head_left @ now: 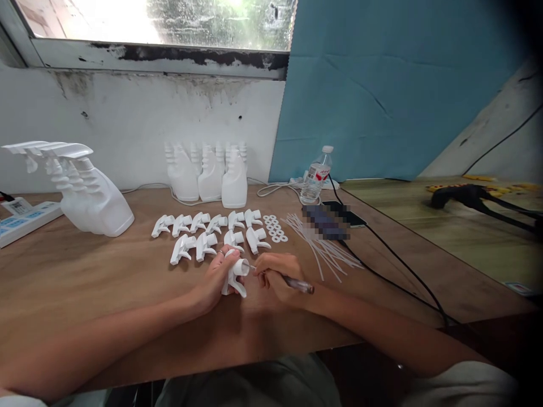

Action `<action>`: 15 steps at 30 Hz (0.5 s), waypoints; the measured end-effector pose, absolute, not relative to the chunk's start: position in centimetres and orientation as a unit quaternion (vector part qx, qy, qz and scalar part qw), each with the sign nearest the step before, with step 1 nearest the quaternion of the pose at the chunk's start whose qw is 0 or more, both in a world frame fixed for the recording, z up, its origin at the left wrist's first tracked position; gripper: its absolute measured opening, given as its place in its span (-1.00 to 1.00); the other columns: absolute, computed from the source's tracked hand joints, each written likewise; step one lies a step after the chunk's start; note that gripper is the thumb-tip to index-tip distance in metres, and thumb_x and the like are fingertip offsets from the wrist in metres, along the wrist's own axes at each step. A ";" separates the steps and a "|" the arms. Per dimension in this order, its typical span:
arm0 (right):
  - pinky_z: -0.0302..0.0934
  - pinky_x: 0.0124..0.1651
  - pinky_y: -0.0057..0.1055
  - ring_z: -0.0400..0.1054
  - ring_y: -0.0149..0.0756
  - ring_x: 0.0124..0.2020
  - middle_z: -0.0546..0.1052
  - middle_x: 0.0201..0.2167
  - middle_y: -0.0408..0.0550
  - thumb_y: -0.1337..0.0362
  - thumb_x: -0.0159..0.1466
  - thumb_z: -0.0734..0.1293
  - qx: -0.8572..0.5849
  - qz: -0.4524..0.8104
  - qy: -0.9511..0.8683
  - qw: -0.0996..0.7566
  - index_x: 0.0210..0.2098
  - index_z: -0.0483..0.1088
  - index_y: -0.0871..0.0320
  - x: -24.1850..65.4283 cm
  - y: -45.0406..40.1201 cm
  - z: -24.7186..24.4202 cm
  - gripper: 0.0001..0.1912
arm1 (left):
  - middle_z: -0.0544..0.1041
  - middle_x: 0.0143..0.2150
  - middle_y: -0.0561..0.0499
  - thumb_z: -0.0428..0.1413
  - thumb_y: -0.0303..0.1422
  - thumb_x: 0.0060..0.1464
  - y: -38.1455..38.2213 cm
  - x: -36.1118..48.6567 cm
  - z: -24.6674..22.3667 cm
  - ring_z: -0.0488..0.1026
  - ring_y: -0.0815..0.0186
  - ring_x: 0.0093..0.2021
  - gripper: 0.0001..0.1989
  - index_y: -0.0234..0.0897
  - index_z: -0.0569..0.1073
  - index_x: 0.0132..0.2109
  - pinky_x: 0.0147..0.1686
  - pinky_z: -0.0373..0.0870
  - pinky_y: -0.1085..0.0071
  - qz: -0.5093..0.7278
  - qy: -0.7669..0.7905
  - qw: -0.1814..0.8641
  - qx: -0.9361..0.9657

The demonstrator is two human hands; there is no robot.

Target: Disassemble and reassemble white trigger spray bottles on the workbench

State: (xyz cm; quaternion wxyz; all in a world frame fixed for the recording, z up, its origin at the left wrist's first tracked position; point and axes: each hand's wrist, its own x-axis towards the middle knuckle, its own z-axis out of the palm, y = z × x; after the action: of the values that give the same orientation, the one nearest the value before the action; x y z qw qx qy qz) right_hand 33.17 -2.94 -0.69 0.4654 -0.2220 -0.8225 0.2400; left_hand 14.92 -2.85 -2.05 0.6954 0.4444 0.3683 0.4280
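Observation:
My left hand (217, 278) is closed around a white trigger sprayer head (236, 275), its round collar turned to the right. My right hand (278, 276) grips a pen (299, 284) with a brownish end. The pen's thin tip points into or just at the collar opening; I cannot tell how deep. Beyond my hands, several more trigger sprayer heads (206, 246) lie in two rows. Small white ring washers (275, 229) sit in a cluster to their right. Next to these, thin white dip tubes (324, 249) are spread loosely on the brown table (127, 282).
White spray bottles (235, 180) stand against the wall, and bottles with sprayers attached (104, 203) stand at left by a power strip (31, 220). A water bottle (316, 176) and a partly blurred dark phone (324, 221) are at right. Black cables (399, 257) cross the table's right side.

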 end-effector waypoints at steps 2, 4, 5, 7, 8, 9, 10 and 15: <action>0.21 -0.56 -0.54 0.29 -0.49 -0.62 0.39 -0.57 -0.16 0.42 0.32 0.08 -0.219 0.327 -0.790 0.470 -0.42 0.35 0.18 33.2 -2.8 -1.0 -0.72 | 0.29 -0.57 0.18 0.09 -0.06 0.10 -2.7 14.8 -2.0 0.24 0.47 -0.66 -0.65 -0.20 0.17 -0.26 -0.75 0.11 0.62 0.418 0.373 0.700 0.444; 0.24 -0.56 -0.52 0.31 -0.47 -0.61 0.40 -0.56 -0.15 0.40 0.34 0.08 -0.209 0.360 -0.775 0.476 -0.40 0.36 0.18 33.3 -2.8 -1.3 -0.72 | 0.26 -0.60 0.18 0.10 -0.07 0.08 -2.6 14.8 -1.8 0.17 0.49 -0.71 -0.64 -0.22 0.16 -0.30 -0.80 0.02 0.62 0.413 0.373 0.702 0.445; 0.25 -0.54 -0.51 0.32 -0.46 -0.60 0.41 -0.55 -0.14 0.39 0.34 0.09 -0.204 0.355 -0.776 0.479 -0.39 0.36 0.18 33.3 -2.8 -1.4 -0.73 | 0.26 -0.61 0.19 0.11 -0.07 0.07 -2.6 14.7 -1.8 0.15 0.51 -0.73 -0.64 -0.22 0.16 -0.32 -0.81 0.00 0.62 0.414 0.371 0.702 0.446; 0.27 -0.51 -0.50 0.33 -0.46 -0.58 0.43 -0.52 -0.13 0.37 0.35 0.10 -0.199 0.323 -0.787 0.486 -0.38 0.36 0.18 33.2 -3.0 -1.5 -0.74 | 0.25 -0.62 0.19 0.11 -0.08 0.06 -2.6 14.7 -1.7 0.13 0.52 -0.74 -0.64 -0.23 0.16 -0.33 -0.82 -0.03 0.62 0.417 0.368 0.700 0.448; 0.27 -0.50 -0.50 0.33 -0.46 -0.57 0.44 -0.50 -0.12 0.37 0.35 0.10 -0.195 0.305 -0.796 0.484 -0.37 0.35 0.17 33.2 -3.1 -1.6 -0.75 | 0.25 -0.62 0.19 0.12 -0.08 0.06 -2.6 14.7 -1.7 0.12 0.52 -0.75 -0.64 -0.23 0.16 -0.33 -0.83 -0.03 0.62 0.418 0.369 0.699 0.448; 0.28 -0.49 -0.50 0.33 -0.46 -0.56 0.45 -0.49 -0.11 0.37 0.36 0.10 -0.189 0.285 -0.806 0.483 -0.37 0.34 0.17 33.1 -3.1 -1.6 -0.75 | 0.25 -0.62 0.20 0.12 -0.08 0.06 -2.6 14.7 -1.7 0.12 0.52 -0.75 -0.65 -0.23 0.17 -0.33 -0.83 -0.03 0.62 0.419 0.369 0.698 0.448; 0.28 -0.48 -0.50 0.33 -0.47 -0.55 0.45 -0.48 -0.10 0.36 0.36 0.09 -0.181 0.264 -0.814 0.484 -0.38 0.33 0.16 33.1 -3.2 -1.7 -0.75 | 0.25 -0.61 0.20 0.11 -0.09 0.07 -2.6 14.7 -1.7 0.12 0.52 -0.75 -0.65 -0.23 0.17 -0.32 -0.83 -0.04 0.63 0.420 0.369 0.698 0.448; 0.27 -0.45 -0.51 0.33 -0.47 -0.53 0.45 -0.45 -0.08 0.37 0.39 0.07 -0.156 0.210 -0.824 0.503 -0.37 0.30 0.13 32.9 -3.1 -2.3 -0.73 | 0.25 -0.63 0.19 0.08 -0.12 0.11 -2.7 14.7 -1.7 0.10 0.52 -0.75 -0.70 -0.24 0.19 -0.32 -0.83 -0.04 0.63 0.426 0.361 0.694 0.455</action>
State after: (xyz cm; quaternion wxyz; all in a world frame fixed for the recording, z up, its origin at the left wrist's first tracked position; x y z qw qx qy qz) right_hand 32.92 -3.11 -2.27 0.5027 -0.1558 -0.8239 0.2101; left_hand 14.68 -2.66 -1.67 0.6935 0.4549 0.3610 0.4263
